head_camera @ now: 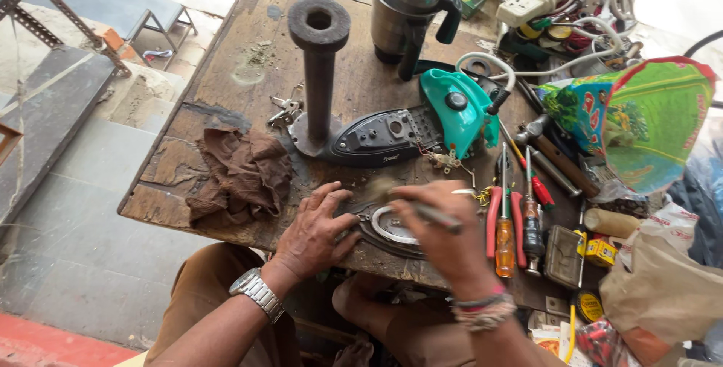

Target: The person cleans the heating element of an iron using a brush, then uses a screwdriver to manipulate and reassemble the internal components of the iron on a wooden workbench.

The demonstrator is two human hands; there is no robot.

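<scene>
Iron soleplate (392, 230) lies at the tabletop (226, 81) near edge: rigid, heavy metal, best held by its rim. Left hand (312, 233) presses it flat, fingers spread; right hand (444, 235) grips a small tool (433, 215).

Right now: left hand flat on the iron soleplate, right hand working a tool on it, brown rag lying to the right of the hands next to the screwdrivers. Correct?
Not quite. The head view shows the brown rag to the left of the hands, away from the screwdrivers. The rest holds: the left hand presses on the soleplate, and the right hand works a tool on it.
</scene>
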